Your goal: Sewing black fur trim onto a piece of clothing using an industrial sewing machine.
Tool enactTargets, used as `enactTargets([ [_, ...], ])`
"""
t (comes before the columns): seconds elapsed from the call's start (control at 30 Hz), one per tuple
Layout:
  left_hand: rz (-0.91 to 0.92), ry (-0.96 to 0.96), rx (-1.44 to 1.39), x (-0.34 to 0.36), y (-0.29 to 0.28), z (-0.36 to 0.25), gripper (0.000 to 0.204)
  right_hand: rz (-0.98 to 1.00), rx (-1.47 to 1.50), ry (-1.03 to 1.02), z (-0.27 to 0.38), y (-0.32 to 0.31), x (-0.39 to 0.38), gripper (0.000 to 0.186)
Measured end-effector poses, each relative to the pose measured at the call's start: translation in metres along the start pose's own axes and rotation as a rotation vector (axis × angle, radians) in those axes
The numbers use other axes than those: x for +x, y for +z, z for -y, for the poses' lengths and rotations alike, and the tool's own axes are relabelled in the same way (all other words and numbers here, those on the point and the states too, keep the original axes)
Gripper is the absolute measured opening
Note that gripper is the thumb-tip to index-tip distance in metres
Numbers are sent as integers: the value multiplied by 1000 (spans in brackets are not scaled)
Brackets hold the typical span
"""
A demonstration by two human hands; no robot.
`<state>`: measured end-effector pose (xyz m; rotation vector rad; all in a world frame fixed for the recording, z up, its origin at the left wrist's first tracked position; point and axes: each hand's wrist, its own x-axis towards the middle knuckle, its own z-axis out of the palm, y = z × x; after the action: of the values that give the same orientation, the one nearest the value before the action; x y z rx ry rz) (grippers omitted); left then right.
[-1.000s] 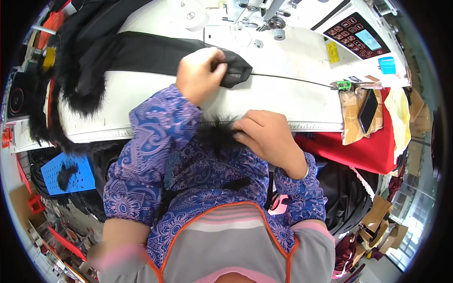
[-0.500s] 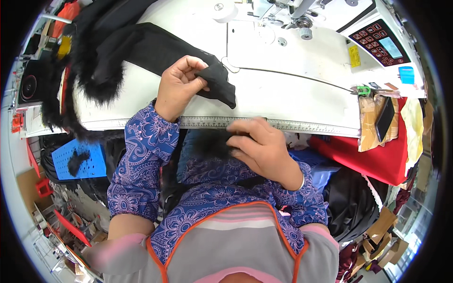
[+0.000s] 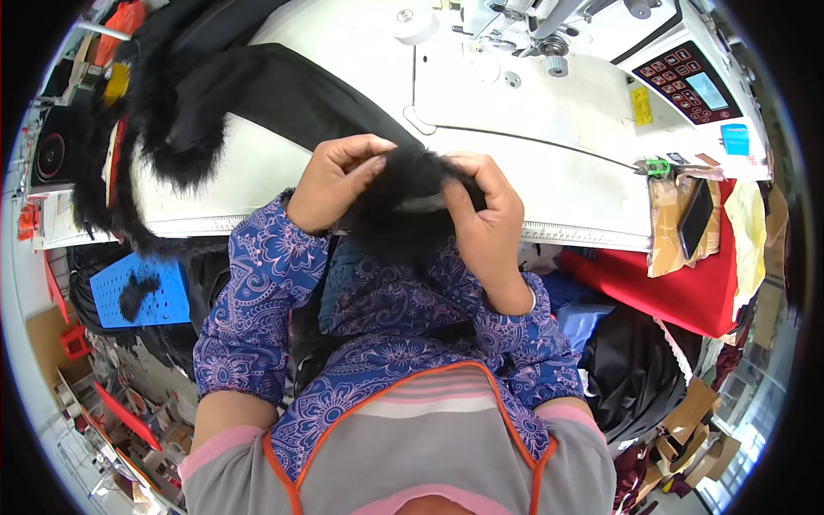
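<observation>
Over the front edge of the white sewing table (image 3: 562, 184), both hands meet at the end of a long black fabric piece (image 3: 300, 90). A black fur strip (image 3: 399, 210) lies against that end and hangs down toward my lap, with a pale band showing on it. My left hand (image 3: 339, 180) pinches the joined edge from the left, thumb against fingers. My right hand (image 3: 489, 215) grips the fur's right side, thumb in front. Exactly how the fabric sits under the fur is hidden.
Sewing machine parts (image 3: 554, 47) and a control panel (image 3: 691, 81) stand at the far right. More black fur trim (image 3: 184, 146) heaps on the table's left. A ruler strip (image 3: 575, 233) runs along the front edge. A phone (image 3: 693, 206) lies on cardboard; a blue perforated box (image 3: 167, 292) stands lower left.
My right hand has risen from below the table edge, bringing the fur strip up against the fabric end. My left hand has shifted slightly down and right, still pinching.
</observation>
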<state>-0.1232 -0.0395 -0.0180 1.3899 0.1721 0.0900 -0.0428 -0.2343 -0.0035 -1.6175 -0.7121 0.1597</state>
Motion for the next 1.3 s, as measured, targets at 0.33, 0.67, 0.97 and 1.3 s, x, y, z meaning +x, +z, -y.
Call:
enactTargets([
  [0.33, -124, -166, -235, -12, 20, -19, 35, 76, 200, 260, -6, 8, 20, 17],
  [0.67, -261, -296, -431, 12, 17, -16, 25, 101, 110, 233, -2, 11, 19, 8],
  [0.97, -424, -165, -469, 32, 48, -28, 28, -20, 346, 202, 0, 5, 13, 7],
  [1.3, -323, -231, -487, 35, 39, -23, 26, -107, -278, -148, 8, -4, 17, 15],
])
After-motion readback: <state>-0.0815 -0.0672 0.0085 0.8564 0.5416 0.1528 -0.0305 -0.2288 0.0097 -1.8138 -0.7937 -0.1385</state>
